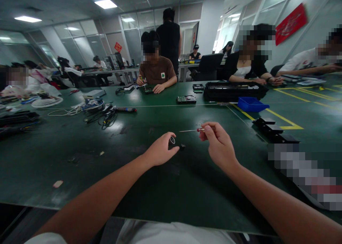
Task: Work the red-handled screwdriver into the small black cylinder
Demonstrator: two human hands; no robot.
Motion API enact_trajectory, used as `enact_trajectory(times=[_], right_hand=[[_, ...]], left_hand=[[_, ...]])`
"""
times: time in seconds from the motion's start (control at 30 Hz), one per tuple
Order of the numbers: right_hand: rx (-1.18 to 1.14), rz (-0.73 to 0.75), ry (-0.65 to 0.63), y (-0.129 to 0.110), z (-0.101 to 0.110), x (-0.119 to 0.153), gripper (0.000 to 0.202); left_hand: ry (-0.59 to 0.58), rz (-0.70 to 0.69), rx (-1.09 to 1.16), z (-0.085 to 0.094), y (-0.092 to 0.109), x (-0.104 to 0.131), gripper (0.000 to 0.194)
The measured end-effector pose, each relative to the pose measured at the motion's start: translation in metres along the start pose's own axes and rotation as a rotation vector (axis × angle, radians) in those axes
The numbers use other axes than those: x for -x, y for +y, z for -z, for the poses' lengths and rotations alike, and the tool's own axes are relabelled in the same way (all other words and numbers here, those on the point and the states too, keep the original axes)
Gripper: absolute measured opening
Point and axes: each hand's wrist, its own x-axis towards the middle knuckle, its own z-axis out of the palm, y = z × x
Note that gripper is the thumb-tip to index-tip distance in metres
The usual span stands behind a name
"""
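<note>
My left hand (161, 150) is over the green table, its thumb stretched apart from the index finger. Within its curl sits a small round part with a pale rim (172, 140), seemingly held by the fingers, which are partly hidden. My right hand (219, 144) grips a thin screwdriver (192, 130) by its red handle. The screwdriver's shaft lies level and points left at my left hand, apart from the round part. A small black piece (182, 146) rests on the table just right of my left thumb.
Across the green table (149, 194), a person in brown works on a small device. Hard drives (186, 99), a long black casing (235, 91) and a blue bin (252, 104) stand ahead. Black brackets (276, 131) lie right; cables (107, 116) and a handled tool (125, 109) lie left.
</note>
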Motion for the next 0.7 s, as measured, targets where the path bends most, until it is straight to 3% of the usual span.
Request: enact_trajectory(times=[0.17,0.47,0.6,0.7], right_hand=[[0.011,0.018,0.002,0.0,0.002,0.0,0.023],[-0.006,0.031,0.017,0.001,-0.001,-0.001,0.023],[-0.015,0.03,0.005,0.002,-0.001,-0.001,0.023],[-0.01,0.028,0.006,0.002,0.0,-0.001,0.023]], left_hand=[[-0.05,-0.11,-0.186,-0.006,0.007,-0.005,0.023],[-0.154,-0.209,-0.519,-0.018,0.018,-0.024,0.034],[-0.169,-0.196,-0.522,-0.015,0.021,-0.03,0.032],[-0.128,-0.149,-0.424,-0.007,0.013,-0.032,0.03]])
